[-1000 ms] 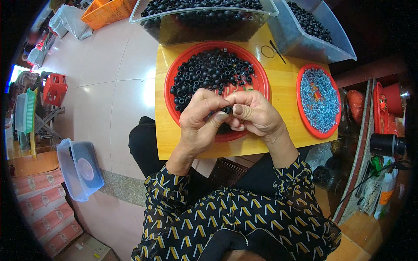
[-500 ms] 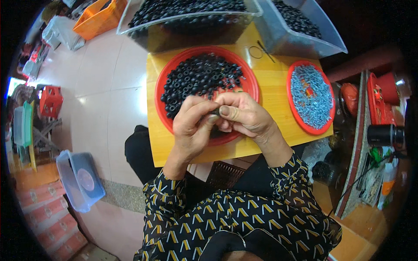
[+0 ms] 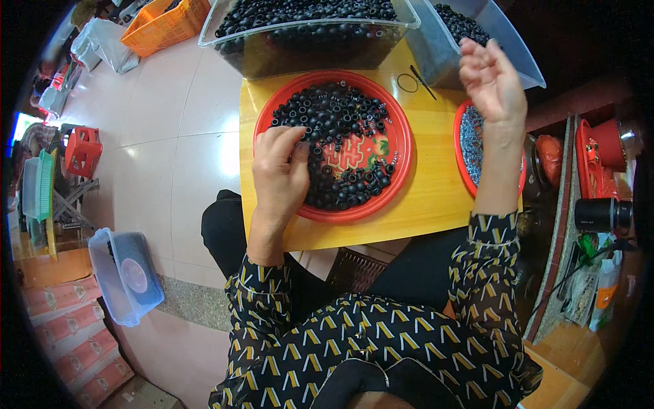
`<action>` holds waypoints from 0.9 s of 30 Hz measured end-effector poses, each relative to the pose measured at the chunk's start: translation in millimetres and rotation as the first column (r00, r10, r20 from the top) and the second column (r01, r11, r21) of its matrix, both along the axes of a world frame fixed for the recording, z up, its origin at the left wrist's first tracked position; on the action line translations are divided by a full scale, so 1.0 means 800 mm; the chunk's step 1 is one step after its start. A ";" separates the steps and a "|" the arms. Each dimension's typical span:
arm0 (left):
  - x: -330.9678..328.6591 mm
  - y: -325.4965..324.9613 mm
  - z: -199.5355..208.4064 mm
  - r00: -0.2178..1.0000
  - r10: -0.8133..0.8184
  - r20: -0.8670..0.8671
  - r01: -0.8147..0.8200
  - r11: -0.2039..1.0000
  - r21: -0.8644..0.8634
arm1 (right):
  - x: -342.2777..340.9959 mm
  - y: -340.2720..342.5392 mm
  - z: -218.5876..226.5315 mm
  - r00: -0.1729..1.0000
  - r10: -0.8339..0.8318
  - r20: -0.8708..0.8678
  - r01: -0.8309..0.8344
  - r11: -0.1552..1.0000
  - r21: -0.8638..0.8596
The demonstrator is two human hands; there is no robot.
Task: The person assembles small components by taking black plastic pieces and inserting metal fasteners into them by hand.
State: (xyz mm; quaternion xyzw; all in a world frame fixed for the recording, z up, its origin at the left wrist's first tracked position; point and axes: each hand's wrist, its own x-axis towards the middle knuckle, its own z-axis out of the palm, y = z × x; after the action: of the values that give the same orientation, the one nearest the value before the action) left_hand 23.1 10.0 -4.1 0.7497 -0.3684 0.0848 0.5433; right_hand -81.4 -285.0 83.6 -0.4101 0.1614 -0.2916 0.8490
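A round red tray [image 3: 407,153] holds many small black round parts [image 3: 334,112] with holes, and a few tiny clear pieces. Over its left side is my left hand [image 3: 278,177], fingers curled and thumb bent in close to the parts; whatever lies between the fingertips is hidden. My right hand [image 3: 496,85] is raised at the near edge of the right-hand clear tub [image 3: 436,58], palm showing and fingers loosely apart, with nothing visible in it. Beneath my right forearm, a smaller red tray [image 3: 463,174] carries small clear bluish pieces [image 3: 471,140], partly covered.
A big clear tub [image 3: 306,54] full of black parts stands behind the round tray on the yellow table [image 3: 436,198]. A thin black tool [image 3: 424,82] and a ring [image 3: 407,83] lie between the trays. On the floor at left is a translucent bin [image 3: 126,276].
My hands have parted from over the round tray. The right one has moved right and up to the tub; the left one has moved slightly left, uncovering the tray's printed middle.
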 end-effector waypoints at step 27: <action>-0.004 -0.004 0.007 0.955 -0.174 0.240 0.061 0.908 0.415 | 0.028 0.161 -0.101 0.939 0.063 -0.339 -0.330 -0.117 -0.937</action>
State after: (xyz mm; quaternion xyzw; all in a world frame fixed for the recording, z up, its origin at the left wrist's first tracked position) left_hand 19.9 6.5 1.1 0.8027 -0.4938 0.0761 0.3257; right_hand -59.2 -156.1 2.6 -0.9422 -0.0909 -0.1461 0.2874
